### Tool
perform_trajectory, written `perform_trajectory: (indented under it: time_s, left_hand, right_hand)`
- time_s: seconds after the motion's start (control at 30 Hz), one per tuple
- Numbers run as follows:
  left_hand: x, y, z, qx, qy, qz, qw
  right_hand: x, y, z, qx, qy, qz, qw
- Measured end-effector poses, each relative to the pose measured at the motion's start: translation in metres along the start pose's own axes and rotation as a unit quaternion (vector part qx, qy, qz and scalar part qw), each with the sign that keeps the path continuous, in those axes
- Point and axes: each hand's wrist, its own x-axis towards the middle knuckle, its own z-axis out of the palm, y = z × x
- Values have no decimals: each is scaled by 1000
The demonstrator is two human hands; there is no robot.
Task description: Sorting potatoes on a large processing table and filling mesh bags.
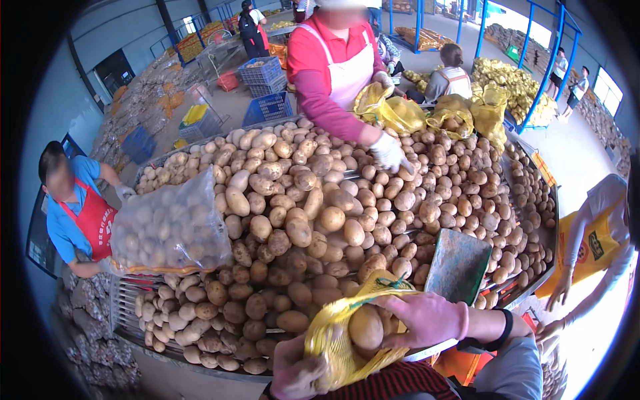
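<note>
My left hand (295,369), in a pink glove, grips the side of a yellow mesh bag (327,345) at the bottom of the view. The bag's mouth gapes, and a green tie (395,283) hangs at its rim. A large potato (366,327) shows inside the mouth. My right hand (432,319), also pink-gloved, is at the mouth with thumb and fingers spread around potatoes there; its fingertips are partly hidden. Beyond the bag, loose potatoes (300,232) cover a slatted metal sorting table (131,305).
A worn metal plate (457,265) stands tilted beside my right hand. Across the table, a person's white-gloved hand (389,151) touches potatoes. At left, another person holds a translucent sack of potatoes (167,225) over the table. Filled yellow mesh bags (452,117) line the far edge. A person's bare hand (560,290) is at right.
</note>
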Motion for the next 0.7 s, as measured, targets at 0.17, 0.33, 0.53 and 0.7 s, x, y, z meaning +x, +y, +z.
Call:
perform_trajectory:
  time_s: [0.17, 0.33, 0.53, 0.7]
  left_hand:
    - [-12, -8, -24, 29, 55, -114, 992]
    - [-25, -32, -51, 120, 140, -110, 977]
    - [-28, -38, -56, 384, 140, -103, 907]
    - [-31, -50, -57, 56, 278, -149, 947]
  right_hand:
    - [18, -1, -22, -69, -4, -2, 998]
    - [87, 45, -73, 177, 102, -8, 979]
    - [229, 70, 0, -205, -18, -131, 970]
    - [259, 88, 25, -154, -98, -22, 983]
